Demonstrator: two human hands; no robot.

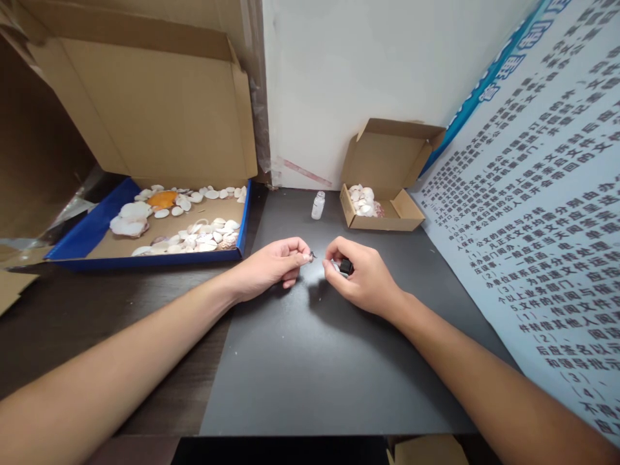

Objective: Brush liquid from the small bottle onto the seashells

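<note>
Both my hands rest on a dark grey mat (310, 361). My left hand (274, 266) is closed in a pinch on a tiny dark-tipped thing (311, 256) that I cannot name. My right hand (361, 278) is closed around a small bottle with a black cap (345, 267). The two hands are a few centimetres apart. A small clear glass vial (318, 205) stands upright on the mat beyond them, untouched.
A blue-rimmed cardboard tray (87, 232) at the left holds several white shells and an orange one. A small open carton (382, 219) with shells sits at the back right. A white wall lies behind, and a printed poster (542, 219) leans at the right.
</note>
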